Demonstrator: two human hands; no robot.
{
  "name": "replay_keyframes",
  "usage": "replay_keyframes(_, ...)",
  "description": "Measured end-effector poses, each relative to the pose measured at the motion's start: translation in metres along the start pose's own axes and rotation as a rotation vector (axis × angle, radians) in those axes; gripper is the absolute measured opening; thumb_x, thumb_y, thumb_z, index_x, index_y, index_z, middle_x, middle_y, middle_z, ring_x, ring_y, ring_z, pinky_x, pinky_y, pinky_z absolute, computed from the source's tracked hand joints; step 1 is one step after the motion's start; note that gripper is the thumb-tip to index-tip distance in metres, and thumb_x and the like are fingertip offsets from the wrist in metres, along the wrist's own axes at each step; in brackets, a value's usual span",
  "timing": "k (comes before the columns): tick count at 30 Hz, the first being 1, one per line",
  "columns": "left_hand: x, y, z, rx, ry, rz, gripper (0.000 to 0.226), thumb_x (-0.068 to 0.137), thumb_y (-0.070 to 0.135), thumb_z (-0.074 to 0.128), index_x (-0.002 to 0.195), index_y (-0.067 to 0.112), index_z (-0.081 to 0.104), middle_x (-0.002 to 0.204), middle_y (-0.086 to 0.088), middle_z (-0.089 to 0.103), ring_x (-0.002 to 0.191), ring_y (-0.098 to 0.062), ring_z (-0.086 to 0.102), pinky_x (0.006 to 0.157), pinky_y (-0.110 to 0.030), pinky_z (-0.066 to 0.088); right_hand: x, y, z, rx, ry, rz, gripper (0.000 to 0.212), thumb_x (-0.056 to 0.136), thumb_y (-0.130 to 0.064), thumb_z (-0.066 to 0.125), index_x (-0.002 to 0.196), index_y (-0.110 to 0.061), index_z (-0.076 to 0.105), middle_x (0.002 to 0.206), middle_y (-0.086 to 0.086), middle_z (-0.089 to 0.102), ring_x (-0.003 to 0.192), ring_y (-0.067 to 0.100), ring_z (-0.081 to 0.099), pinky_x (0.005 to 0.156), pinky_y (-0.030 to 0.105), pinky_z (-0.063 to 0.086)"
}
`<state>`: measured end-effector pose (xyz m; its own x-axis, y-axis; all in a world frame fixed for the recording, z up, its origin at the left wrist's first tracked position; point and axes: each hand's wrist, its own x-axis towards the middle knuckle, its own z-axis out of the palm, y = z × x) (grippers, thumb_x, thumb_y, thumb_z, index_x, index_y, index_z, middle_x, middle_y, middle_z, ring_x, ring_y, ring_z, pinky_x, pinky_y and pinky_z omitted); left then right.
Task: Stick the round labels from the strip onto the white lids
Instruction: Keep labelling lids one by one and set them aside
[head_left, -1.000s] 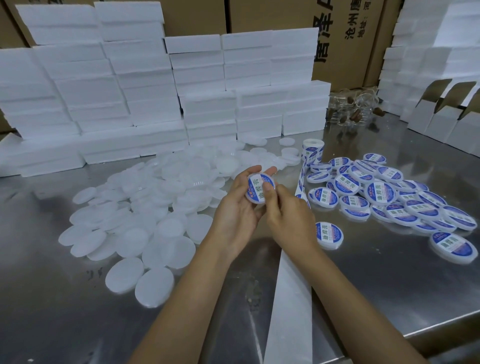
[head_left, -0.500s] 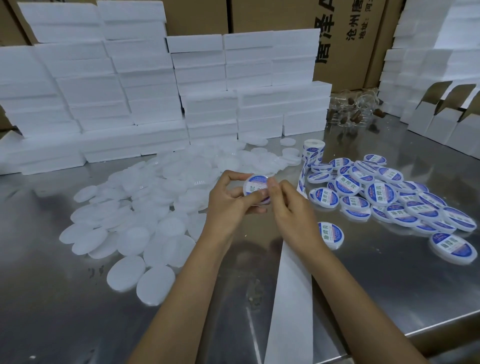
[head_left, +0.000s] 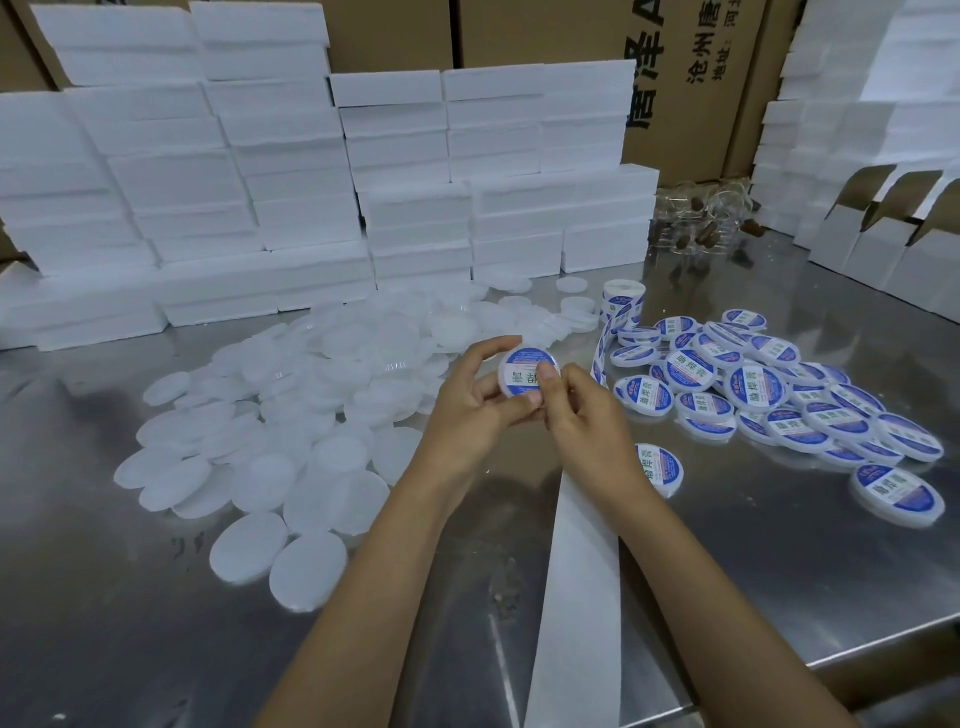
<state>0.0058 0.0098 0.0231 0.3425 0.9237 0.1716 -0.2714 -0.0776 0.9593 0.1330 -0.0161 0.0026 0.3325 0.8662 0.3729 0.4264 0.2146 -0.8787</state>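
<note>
Leftmost, at nine o'clock on the steel table (head_left: 104, 597), a heap of plain white lids (head_left: 291, 415) is spread; they overlap too thickly for a sure count, though several dozen can be made out. Behind them, from ten to twelve o'clock, white foam boxes (head_left: 291, 171) are stacked in uneven columns, backed by brown cartons (head_left: 691, 78).

At the centre, one lid (head_left: 522, 374) bearing a blue and white label is held above the table by two hands. It is gripped at its edge by the curled fingers and thumb of the left hand (head_left: 467, 410), while the right hand (head_left: 582, 415) is curled against it, its thumb pressed onto the label face.

From six o'clock a strip of white backing paper (head_left: 576, 587) runs up under the right wrist to one roll of labels (head_left: 623, 304) standing at one o'clock. One labelled lid (head_left: 660, 467) lies alone just beside the right wrist.

Between two and three o'clock a pile of finished lids (head_left: 779, 395) is heaped, roughly two dozen, some partly hidden. At far right, folded white cartons (head_left: 883, 244) are lined up along the table's edge.
</note>
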Motion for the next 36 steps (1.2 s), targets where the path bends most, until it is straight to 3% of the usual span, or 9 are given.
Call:
replay_keyframes(4,0.000,0.004,-0.006,0.049,0.023,0.007,0.048,0.085,-0.001,0.076,0.126,0.021,0.064,0.104,-0.010,0.077,0.090,-0.021,0.074,0.074,-0.027,0.059,0.001,-0.002,-0.005,0.082,-0.080,-0.014,0.043,0.106,-0.031,0.043,0.077,0.000,0.046,0.062,0.003,0.044,0.063,0.016,0.043,0.065,0.036,0.038)
replay_keyframes(9,0.001,0.005,-0.007,0.040,0.132,-0.010,0.033,0.086,0.010,0.079,0.116,0.016,0.069,0.095,-0.011,0.078,0.079,-0.023,0.076,0.064,-0.027,0.060,0.004,-0.003,-0.008,0.181,-0.167,0.022,0.047,0.103,-0.034,0.050,0.077,0.005,0.051,0.060,0.002,0.040,0.058,0.014,0.036,0.060,0.033,0.032)
replay_keyframes(12,0.004,0.000,-0.007,0.053,0.219,-0.013,0.015,0.093,0.019,0.073,0.107,0.014,0.074,0.091,-0.005,0.079,0.074,-0.023,0.076,0.057,-0.026,0.059,0.005,-0.001,-0.011,0.176,-0.210,0.063,0.050,0.101,-0.038,0.052,0.074,0.004,0.053,0.057,0.000,0.043,0.053,0.010,0.037,0.056,0.027,0.032)
replay_keyframes(14,0.005,-0.003,-0.010,0.051,0.202,-0.046,0.015,0.100,0.024,0.063,0.107,0.018,0.075,0.097,-0.003,0.079,0.081,-0.023,0.077,0.057,-0.026,0.059,0.007,0.001,-0.015,0.149,-0.221,0.122,0.048,0.101,-0.040,0.052,0.069,-0.004,0.053,0.051,-0.005,0.041,0.047,0.008,0.035,0.049,0.020,0.031)
replay_keyframes(17,0.006,-0.010,-0.013,0.040,0.104,-0.173,0.028,0.105,0.027,0.053,0.132,0.031,0.061,0.114,-0.008,0.074,0.095,-0.027,0.074,0.063,-0.033,0.061,0.017,0.006,-0.028,0.247,-0.083,0.327,0.043,0.102,-0.042,0.050,0.069,-0.015,0.052,0.043,-0.010,0.039,0.038,0.006,0.031,0.037,0.017,0.025)
replay_keyframes(19,0.007,-0.015,-0.013,0.069,0.086,-0.251,0.033,0.107,0.026,0.051,0.138,0.036,0.047,0.116,-0.010,0.072,0.093,-0.028,0.074,0.064,-0.036,0.062,0.028,0.011,-0.043,0.383,0.083,0.468,0.040,0.103,-0.040,0.048,0.074,-0.014,0.054,0.044,-0.008,0.041,0.035,0.005,0.031,0.034,0.018,0.024)
replay_keyframes(24,0.012,-0.024,-0.012,0.202,0.089,-0.285,0.027,0.106,0.015,0.049,0.130,0.011,0.061,0.104,-0.014,0.072,0.071,-0.014,0.073,0.065,-0.034,0.064,0.059,0.029,-0.081,0.535,0.286,0.651,0.039,0.107,-0.033,0.041,0.080,-0.011,0.057,0.046,-0.004,0.043,0.037,0.007,0.030,0.034,0.019,0.024)
replay_keyframes(30,0.016,-0.028,-0.014,0.226,0.105,-0.282,0.023,0.105,0.012,0.048,0.122,0.013,0.064,0.098,-0.013,0.073,0.069,-0.014,0.074,0.063,-0.034,0.064,0.093,0.045,-0.112,0.682,0.362,0.678,0.035,0.108,-0.020,0.031,0.088,-0.004,0.056,0.059,0.001,0.039,0.041,0.007,0.026,0.036,0.018,0.024)
replay_keyframes(36,0.016,-0.029,-0.015,0.239,0.113,-0.283,0.024,0.105,0.010,0.045,0.119,0.012,0.064,0.094,-0.014,0.073,0.067,-0.015,0.073,0.062,-0.034,0.063,0.102,0.053,-0.121,0.712,0.300,0.713,0.036,0.106,-0.019,0.028,0.090,-0.003,0.056,0.052,0.000,0.043,0.034,0.007,0.027,0.034,0.018,0.024)
